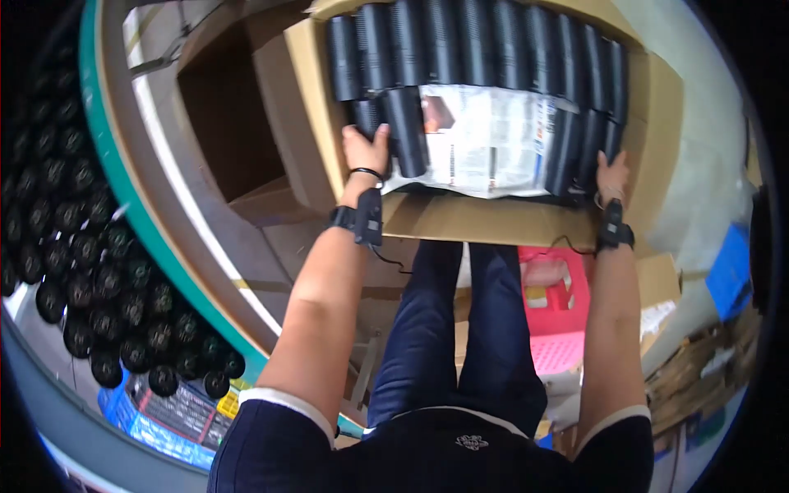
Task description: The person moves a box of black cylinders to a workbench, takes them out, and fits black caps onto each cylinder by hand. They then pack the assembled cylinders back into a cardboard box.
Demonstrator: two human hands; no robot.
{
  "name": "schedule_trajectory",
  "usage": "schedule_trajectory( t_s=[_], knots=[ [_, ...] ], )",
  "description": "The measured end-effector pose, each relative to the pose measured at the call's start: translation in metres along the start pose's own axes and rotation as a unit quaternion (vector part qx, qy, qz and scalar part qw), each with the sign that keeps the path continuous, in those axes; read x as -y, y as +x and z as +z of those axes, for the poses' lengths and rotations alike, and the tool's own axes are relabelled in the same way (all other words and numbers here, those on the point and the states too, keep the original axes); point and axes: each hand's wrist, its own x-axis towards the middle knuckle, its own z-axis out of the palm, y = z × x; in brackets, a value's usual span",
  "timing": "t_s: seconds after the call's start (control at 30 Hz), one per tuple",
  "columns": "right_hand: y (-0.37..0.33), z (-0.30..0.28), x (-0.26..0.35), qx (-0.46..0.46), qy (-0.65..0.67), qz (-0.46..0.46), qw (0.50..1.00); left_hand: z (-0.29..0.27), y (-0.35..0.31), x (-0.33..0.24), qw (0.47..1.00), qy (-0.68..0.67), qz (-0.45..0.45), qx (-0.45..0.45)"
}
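Black ribbed tubes (477, 45) stand in a packed row along the far side of an open cardboard box (460, 222). At the box's left end, my left hand (366, 152) has its thumb and fingers around a short-showing black tube (367, 115). Another black tube (404, 131) lies just to the right of that hand. By the right wall, my right hand (612, 174) closes round the near end of a black tube (612, 135), beside more tubes (563, 152). Printed paper (485, 140) covers the middle; what lies beneath it is hidden.
An open brown carton (234, 123) stands left of the box. Beyond a green-edged surface (156, 238) hang or stand many black round-ended pieces (103, 279). A pink plastic basket (559, 329) sits below the box, with cardboard scraps (699, 378) at the right.
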Motion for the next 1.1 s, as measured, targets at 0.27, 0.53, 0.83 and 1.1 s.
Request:
schedule_trajectory(
  t_s=[0.27, 0.53, 0.83, 1.1],
  knots=[
    [-0.022, -0.037, -0.035, 0.024, 0.31, -0.06, 0.949, -0.015, -0.029, -0.037, 0.857, -0.437, -0.197, 0.191],
    [-0.032, -0.046, 0.004, 0.334, 0.617, -0.058, 0.71, 0.006, -0.034, -0.063, 0.806, -0.488, -0.097, 0.32],
    [-0.071, -0.023, 0.054, 0.296, 0.628, -0.113, 0.711, 0.06, -0.07, -0.119, 0.781, -0.452, -0.094, 0.421],
    [-0.08, -0.025, 0.075, 0.384, 0.651, -0.098, 0.647, 0.059, -0.065, -0.119, 0.647, -0.495, -0.235, 0.529]
  ],
)
